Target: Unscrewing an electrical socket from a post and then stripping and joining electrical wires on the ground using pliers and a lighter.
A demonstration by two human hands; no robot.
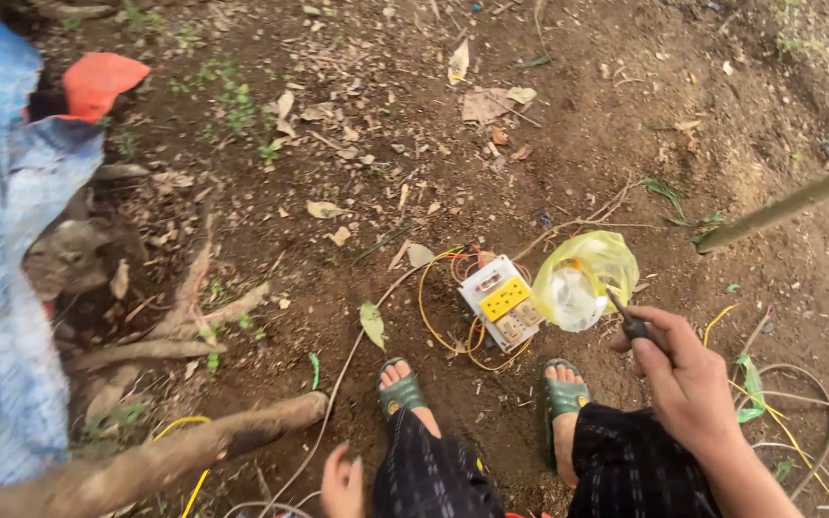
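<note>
My right hand (688,379) is closed around a thin dark tool (626,315) whose tip points toward a yellow plastic bag (587,273) lying on the dirt. Beside the bag lies a white socket board (501,302) with a yellow middle part and yellow and orange wires (434,321) looping out of it. My left hand (343,482) hangs low by my left knee, fingers loosely curled, holding nothing that I can see. My feet in green sandals (400,391) stand just in front of the board.
Thick roots (160,456) cross the ground at the lower left. A blue cloth (2,278) with an orange piece (98,82) hangs on the left. A stick (789,203) slants in from the right. Grey and yellow cables (798,422) lie at the lower right. Dry leaves litter the soil.
</note>
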